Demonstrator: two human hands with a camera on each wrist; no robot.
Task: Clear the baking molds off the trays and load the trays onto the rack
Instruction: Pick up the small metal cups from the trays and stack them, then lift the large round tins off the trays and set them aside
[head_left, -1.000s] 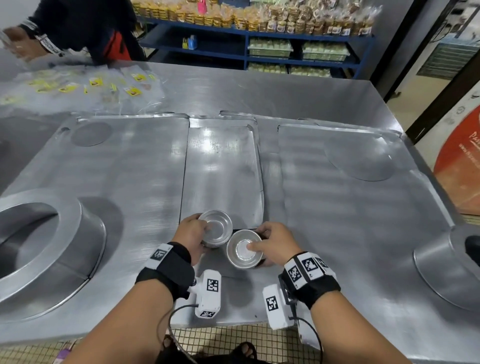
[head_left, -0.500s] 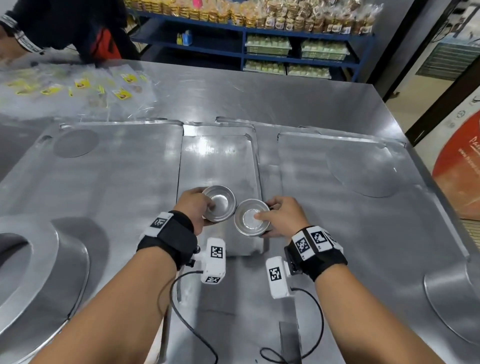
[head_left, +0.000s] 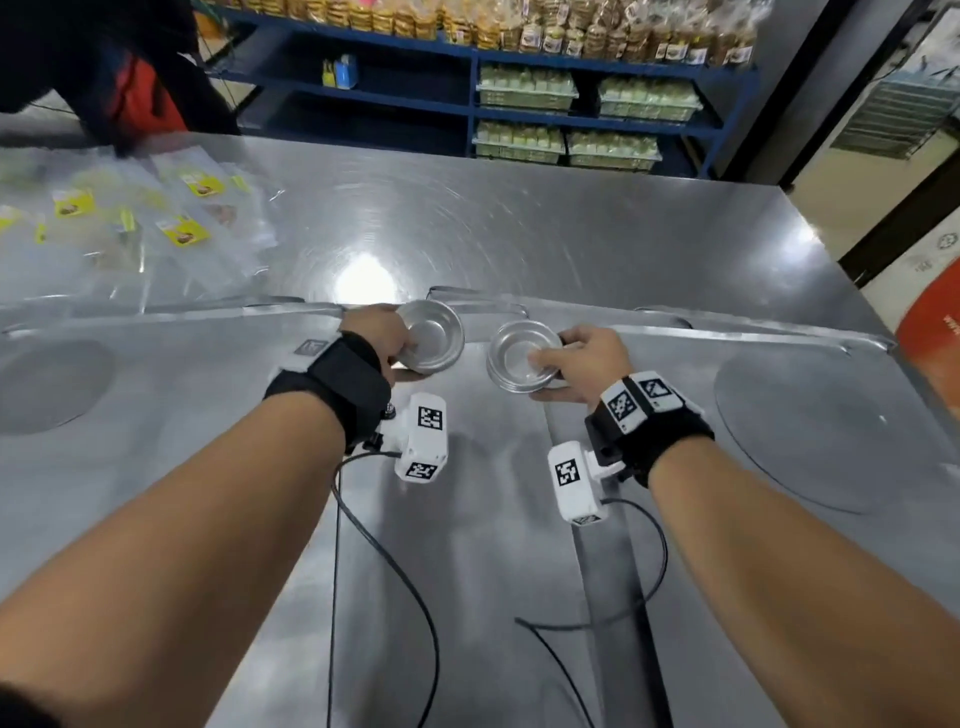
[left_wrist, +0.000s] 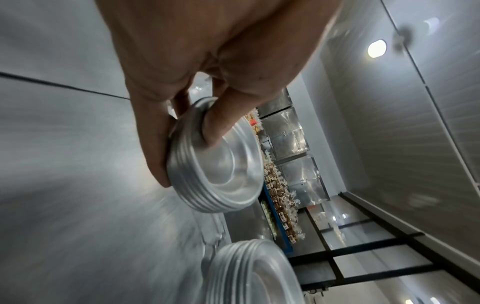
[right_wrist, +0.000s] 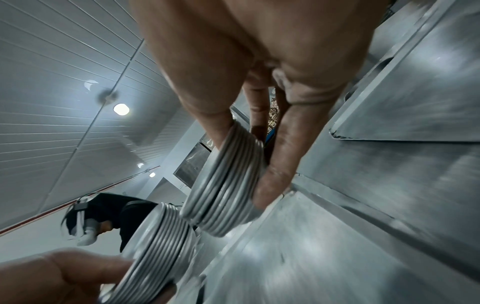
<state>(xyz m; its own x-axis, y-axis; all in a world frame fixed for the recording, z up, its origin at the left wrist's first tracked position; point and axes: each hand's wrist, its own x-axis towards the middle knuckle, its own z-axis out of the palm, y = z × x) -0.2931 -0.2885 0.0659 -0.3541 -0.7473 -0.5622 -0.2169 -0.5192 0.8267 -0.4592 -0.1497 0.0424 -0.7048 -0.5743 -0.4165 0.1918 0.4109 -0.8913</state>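
Nearest, both forearms reach out over the metal trays (head_left: 156, 467) that cover the table's near part, their raised rims ending just beyond the hands. Further out, the left hand (head_left: 376, 338) pinches a stack of round baking molds (head_left: 430, 336), thumb inside the top rim, fingers underneath. Alongside but apart, the right hand (head_left: 582, 364) pinches a second mold stack (head_left: 522, 356) the same way. Beyond lies bare steel tabletop (head_left: 519, 234), plastic packets (head_left: 130, 228) at far left.

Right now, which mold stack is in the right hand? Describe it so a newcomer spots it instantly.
Start at the steel table and come to its near middle, where two hands hold round metal stacks side by side. The right hand pinches the mold stack by its ribbed rim. It sits nearer the person than the left stack.
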